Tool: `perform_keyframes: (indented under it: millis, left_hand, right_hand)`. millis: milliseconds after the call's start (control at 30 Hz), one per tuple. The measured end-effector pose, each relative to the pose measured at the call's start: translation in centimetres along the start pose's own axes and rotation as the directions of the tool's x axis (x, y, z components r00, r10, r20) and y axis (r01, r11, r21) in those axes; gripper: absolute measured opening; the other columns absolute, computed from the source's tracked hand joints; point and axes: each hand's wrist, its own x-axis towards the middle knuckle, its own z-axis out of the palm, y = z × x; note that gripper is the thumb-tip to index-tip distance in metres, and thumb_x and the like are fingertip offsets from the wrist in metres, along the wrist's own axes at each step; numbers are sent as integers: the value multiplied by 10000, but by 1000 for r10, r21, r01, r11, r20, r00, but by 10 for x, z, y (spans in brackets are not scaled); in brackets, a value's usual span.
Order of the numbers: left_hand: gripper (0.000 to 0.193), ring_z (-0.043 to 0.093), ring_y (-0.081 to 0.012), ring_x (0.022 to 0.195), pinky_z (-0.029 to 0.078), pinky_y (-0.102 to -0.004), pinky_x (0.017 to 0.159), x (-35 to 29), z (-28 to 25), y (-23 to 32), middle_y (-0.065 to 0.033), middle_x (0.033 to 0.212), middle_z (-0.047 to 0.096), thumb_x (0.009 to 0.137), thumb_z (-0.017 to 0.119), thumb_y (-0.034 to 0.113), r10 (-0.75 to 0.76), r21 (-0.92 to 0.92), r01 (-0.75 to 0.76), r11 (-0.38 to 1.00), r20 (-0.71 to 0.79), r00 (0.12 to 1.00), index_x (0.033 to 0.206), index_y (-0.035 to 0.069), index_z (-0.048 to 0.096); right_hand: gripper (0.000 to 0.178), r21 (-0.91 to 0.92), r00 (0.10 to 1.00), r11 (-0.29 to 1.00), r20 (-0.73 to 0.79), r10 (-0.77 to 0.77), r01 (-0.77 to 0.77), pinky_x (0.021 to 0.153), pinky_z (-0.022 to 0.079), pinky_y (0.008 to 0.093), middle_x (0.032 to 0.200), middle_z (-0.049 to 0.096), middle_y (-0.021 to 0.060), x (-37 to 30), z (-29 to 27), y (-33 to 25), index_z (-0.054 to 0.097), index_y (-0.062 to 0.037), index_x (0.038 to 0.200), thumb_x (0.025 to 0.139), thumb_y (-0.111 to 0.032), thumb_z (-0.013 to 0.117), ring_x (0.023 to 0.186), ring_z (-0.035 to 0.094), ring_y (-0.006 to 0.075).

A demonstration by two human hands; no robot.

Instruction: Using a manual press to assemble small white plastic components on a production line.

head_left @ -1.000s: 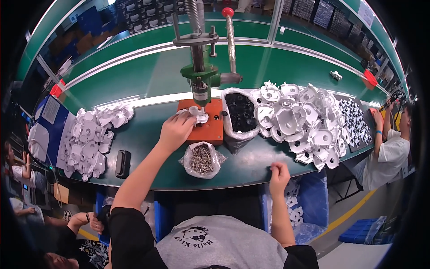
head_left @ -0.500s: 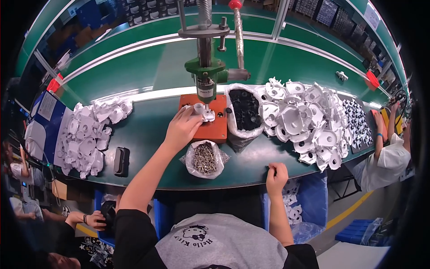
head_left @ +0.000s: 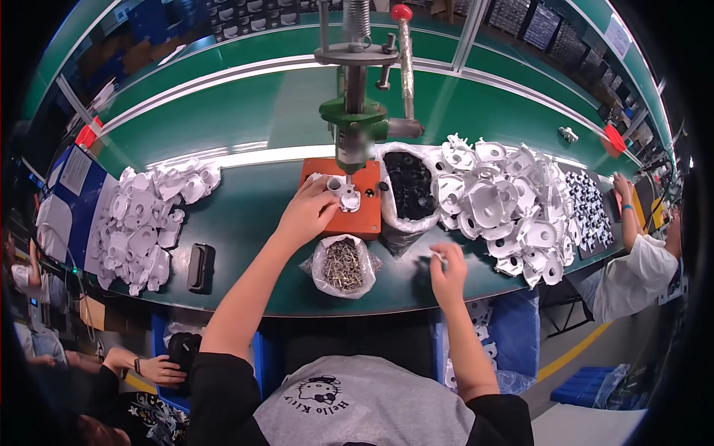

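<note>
Fastener bag [head_left: 319,267] before the press [head_left: 353,113]

The left hand [head_left: 306,212] holds a white plastic part [head_left: 350,199] on the orange base [head_left: 343,222] of a green press [head_left: 352,113], beneath its spindle. The right hand [head_left: 448,273] is over the worktop [head_left: 245,223], fingers curled; what its fingertips may pinch is too small to tell. A clear bag [head_left: 321,273] of small metal pieces [head_left: 344,264] stands just before the base, and a bag of black parts [head_left: 406,182] stands close on its right. White parts lie heaped at far left [head_left: 141,230] and, in a larger pile [head_left: 498,197], at right; a black case [head_left: 200,267] lies near the left heap
</note>
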Motion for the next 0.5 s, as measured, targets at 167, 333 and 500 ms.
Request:
perform_keyframes:
  millis: [167,333,500]
  left_hand:
    - [91,546,-311,1095,396,-419,1020,3,3,2,-115,1150,590,791,605,145,-16,3,16,1000,-42,999,825,61,609]
    - [130,558,-315,1077,439,-412,949,3,2,1,-119,1117,611,766,624,166,-12,31,15,999,-74,997,856,75,644]
    - [118,571,-308,1034,446,-413,946,0,0,6,-102,1094,601,773,613,163,-47,4,47,999,-54,997,837,67,641]
  right_hand:
    - [209,61,982,981,26,-187,185,872,435,386,1047,596,134,73,53,-16,596,-17,969,761,0,591,1002,558,312]
    - [231,-109,941,945,183,-284,307,843,466,381,976,644,157,124,82,-23,628,-25,987,758,-49,625,944,592,315]
    - [185,-49,951,988,282,-127,147,782,481,388,906,659,145,130,83,-26,659,-42,932,752,-82,638,841,617,317]
